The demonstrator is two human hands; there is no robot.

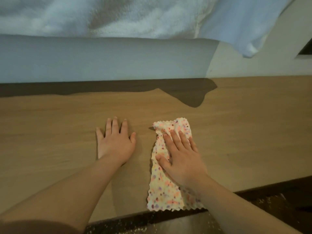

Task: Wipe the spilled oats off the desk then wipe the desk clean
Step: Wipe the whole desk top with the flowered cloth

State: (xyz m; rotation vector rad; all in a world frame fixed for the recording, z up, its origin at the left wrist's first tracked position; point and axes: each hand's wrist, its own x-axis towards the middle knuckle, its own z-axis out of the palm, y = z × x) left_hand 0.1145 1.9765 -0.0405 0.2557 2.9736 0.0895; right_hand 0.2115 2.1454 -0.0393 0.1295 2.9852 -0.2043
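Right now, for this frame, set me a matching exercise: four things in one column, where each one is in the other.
Things:
1. left hand
2. right hand
3. spotted cloth
4. oats

Places:
A. scattered on the dark floor below the near edge
B. flat on the bare desk
C. pressing flat on the cloth
D. lying on the desk, reaching its near edge

Pairs: 1-B, 2-C, 3-D, 4-A
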